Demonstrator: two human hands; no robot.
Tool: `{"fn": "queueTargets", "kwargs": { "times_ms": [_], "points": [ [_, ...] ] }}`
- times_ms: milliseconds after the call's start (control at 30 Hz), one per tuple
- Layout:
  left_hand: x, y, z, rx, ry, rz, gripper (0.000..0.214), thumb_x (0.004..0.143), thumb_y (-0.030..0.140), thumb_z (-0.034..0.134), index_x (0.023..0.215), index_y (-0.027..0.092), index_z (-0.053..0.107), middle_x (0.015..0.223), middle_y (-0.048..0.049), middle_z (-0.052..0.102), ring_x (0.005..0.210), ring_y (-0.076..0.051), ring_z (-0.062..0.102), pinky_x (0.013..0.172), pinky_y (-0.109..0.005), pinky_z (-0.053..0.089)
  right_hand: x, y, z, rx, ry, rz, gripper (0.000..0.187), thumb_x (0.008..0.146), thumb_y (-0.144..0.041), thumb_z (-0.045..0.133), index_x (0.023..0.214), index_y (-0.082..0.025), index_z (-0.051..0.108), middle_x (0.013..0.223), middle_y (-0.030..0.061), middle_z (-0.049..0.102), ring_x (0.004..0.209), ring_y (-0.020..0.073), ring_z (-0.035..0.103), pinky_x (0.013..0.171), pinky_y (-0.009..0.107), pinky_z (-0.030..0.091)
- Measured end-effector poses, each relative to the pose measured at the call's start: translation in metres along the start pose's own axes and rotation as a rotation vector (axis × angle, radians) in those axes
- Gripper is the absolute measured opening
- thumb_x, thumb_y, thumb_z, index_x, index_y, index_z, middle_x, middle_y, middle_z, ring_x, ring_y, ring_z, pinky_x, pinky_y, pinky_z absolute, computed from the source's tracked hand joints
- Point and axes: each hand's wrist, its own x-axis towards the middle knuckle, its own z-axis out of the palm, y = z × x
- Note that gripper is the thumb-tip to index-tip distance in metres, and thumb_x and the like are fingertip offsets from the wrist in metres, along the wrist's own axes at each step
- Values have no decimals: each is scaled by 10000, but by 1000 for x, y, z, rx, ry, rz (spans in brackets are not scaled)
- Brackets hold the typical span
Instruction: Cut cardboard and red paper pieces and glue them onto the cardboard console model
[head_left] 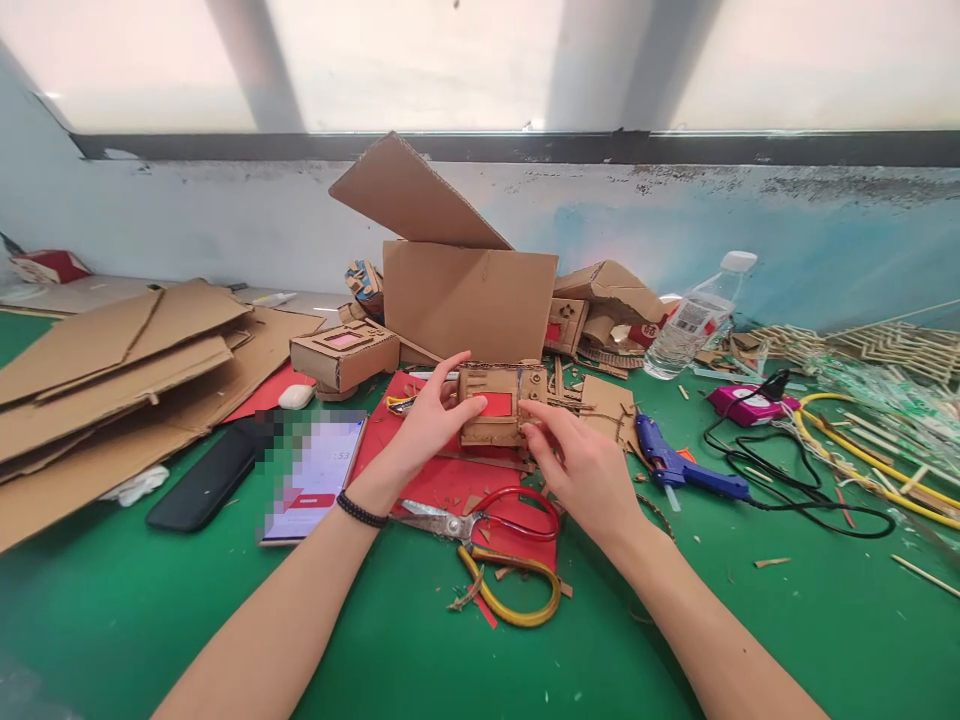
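Observation:
A small cardboard box model (491, 433) with a red rectangle on its front sits at the middle of the table. My left hand (435, 425) grips its left side, thumb on the front beside the red rectangle, index finger stretched out past the top edge. At the model's right edge, my right hand (574, 450) has thumb and index finger closed on the cardboard; its other fingers are curled and partly hidden. Just below lie scissors (465, 525) with one red and one yellow handle, on a red sheet (420, 480) with cardboard scraps.
Cardboard sheets (112, 370) are stacked left, near a black case (202, 480) and a phone (315, 480). Another cardboard box model (345, 355) and upright cardboard (469, 300) stand behind. Rightward are a blue glue gun (686, 465), a black cable (817, 500) and a water bottle (694, 320).

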Motion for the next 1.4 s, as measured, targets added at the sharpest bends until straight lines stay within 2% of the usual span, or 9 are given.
{"fn": "queueTargets", "kwargs": {
  "times_ms": [133,267,367,567,733,1033,1167,1300,1400],
  "points": [
    [0,1,0,6,22,5,736,878,354,727,1543,247,430,1278,-117,694,1163,-259,668,962,-396,574,1,2,-2,-7,20,38,375,1094,-385,443,1358,-241,666,1055,57,783,764,182,721,680,285,524],
    [2,-5,0,7,1,43,736,849,366,758,1510,232,461,1248,-117,702,1127,-254,679,939,-388,582,0,3,1,-46,-43,-24,411,1100,-369,431,1460,-292,614,1008,41,778,758,168,714,644,258,490],
    [3,-8,1,23,-5,75,734,836,386,778,1491,228,486,1230,-117,706,1113,-254,685,947,-390,579,-1,4,3,-78,-75,-62,415,1098,-364,432,1464,-307,618,938,28,769,721,160,701,609,252,468],
    [0,-3,1,31,38,60,722,827,411,786,1469,221,517,1227,-126,708,1165,-286,669,946,-406,579,-1,4,1,4,-108,-75,369,1087,-317,442,1367,-281,680,1146,51,792,897,181,760,719,263,545],
    [-1,0,3,13,30,45,732,820,417,791,1465,208,515,1261,-133,696,1205,-291,655,983,-413,565,0,3,0,20,-114,-45,332,1082,-307,452,1297,-263,702,1194,55,792,941,196,773,769,280,574],
    [-3,3,4,39,-11,23,732,880,449,736,1512,220,447,1326,-135,662,1214,-285,643,966,-393,569,-1,3,1,-4,-96,-47,329,1085,-287,450,1319,-270,682,1188,25,795,894,189,777,702,278,552],
    [3,-8,2,90,34,90,700,856,401,750,1472,201,485,1279,-142,674,1184,-281,654,977,-416,563,-1,4,2,-8,-126,-71,355,1084,-290,444,1362,-283,664,1176,35,794,898,187,773,703,274,548],
    [10,-12,-8,35,140,156,704,844,405,767,1454,200,481,1258,-137,678,1154,-263,673,983,-401,562,0,6,0,-42,-108,-14,421,1082,-313,453,1489,-300,560,1182,39,781,765,173,742,645,284,529],
    [13,-12,-18,73,222,225,716,837,403,778,1452,214,465,1248,-121,670,1114,-242,680,982,-388,559,1,9,0,-44,-94,15,347,1080,-339,481,1384,-269,633,1103,39,780,745,177,711,654,302,527]
  ]
}}
